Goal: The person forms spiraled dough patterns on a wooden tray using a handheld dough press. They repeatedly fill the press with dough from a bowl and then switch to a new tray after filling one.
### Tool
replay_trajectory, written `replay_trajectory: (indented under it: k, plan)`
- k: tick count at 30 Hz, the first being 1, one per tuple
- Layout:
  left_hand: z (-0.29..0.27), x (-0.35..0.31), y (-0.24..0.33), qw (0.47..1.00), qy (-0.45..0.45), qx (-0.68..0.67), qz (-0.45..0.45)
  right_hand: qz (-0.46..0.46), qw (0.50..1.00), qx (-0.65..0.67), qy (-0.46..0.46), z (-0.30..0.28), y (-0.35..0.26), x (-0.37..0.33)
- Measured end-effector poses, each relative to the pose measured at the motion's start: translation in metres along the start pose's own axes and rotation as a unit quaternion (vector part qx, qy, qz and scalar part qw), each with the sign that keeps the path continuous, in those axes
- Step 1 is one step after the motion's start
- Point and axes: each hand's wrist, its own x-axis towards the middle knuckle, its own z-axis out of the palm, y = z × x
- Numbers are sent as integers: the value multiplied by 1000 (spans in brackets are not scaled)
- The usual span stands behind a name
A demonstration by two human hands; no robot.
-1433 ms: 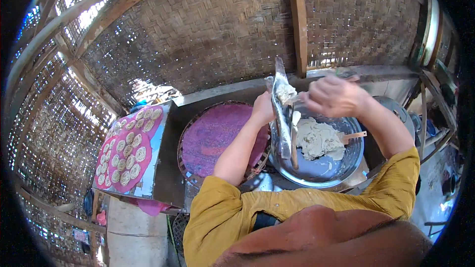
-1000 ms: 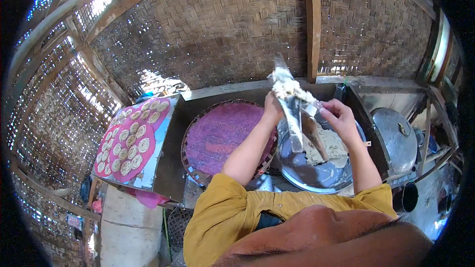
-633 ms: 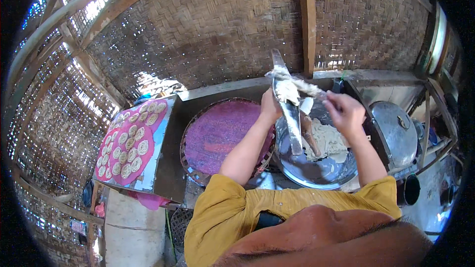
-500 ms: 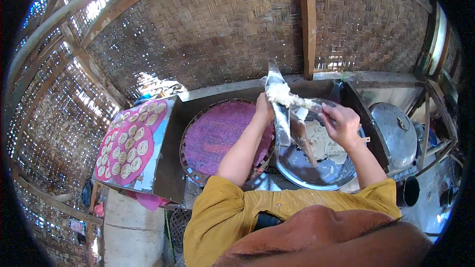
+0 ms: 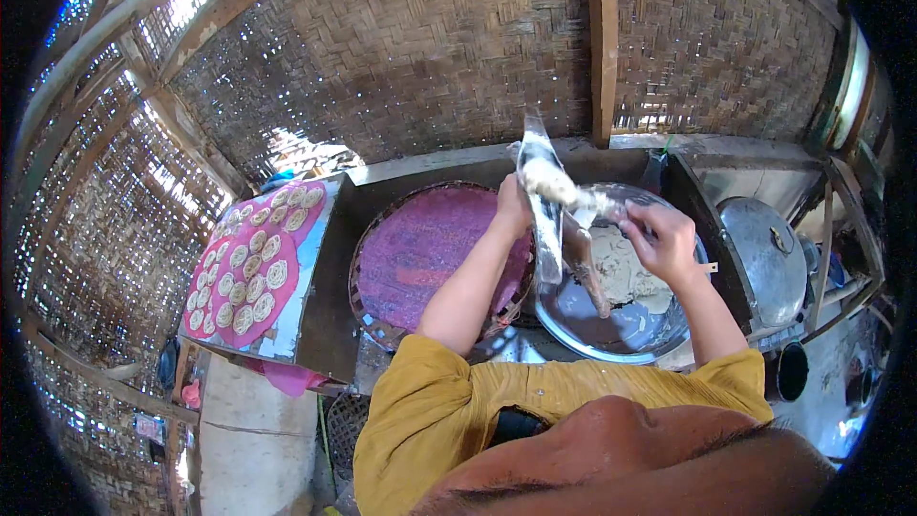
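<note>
My left hand [image 5: 513,204] grips a long shiny metal-faced tool [image 5: 547,247], held upright over the right side of the work surface; its exact kind I cannot make out. White dough [image 5: 548,182] sits on its middle. My right hand [image 5: 663,237] is closed round the end of a dough-smeared stick-like tool [image 5: 600,203], whose far end meets that dough. Below them is a wide metal basin [image 5: 564,336] with pale dough [image 5: 621,268] in it. A brown wooden piece [image 5: 585,272] slants down over the basin, beside the metal-faced tool.
Left of the basin lies a round woven tray [image 5: 441,258] with a purple sheet. Further left, coiled dough rounds [image 5: 252,268] lie on pink sheets atop a box [image 5: 325,277]. A lidded metal pot [image 5: 762,258] stands at right. A woven wall [image 5: 458,48] closes the back.
The dough on the metal-faced tool looks flatter and sits further inside it. The stick-like tool's end has shifted slightly at the dough. Both hands keep their hold.
</note>
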Motion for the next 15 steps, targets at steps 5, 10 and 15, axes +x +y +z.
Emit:
replay_trajectory:
  k: [5, 10, 15]
  plan:
    - [-3, -25, 51, 987, 60, 144, 23, 165, 951, 256, -62, -24, 17, -21]
    - [-22, -58, 99, 979, 122, 98, 128, 245, 908, -257, -221, -32, 58, -41]
    - [-21, -84, 119, 978, 66, -98, 170, 133, 782, -374, -481, 59, 119, -121]
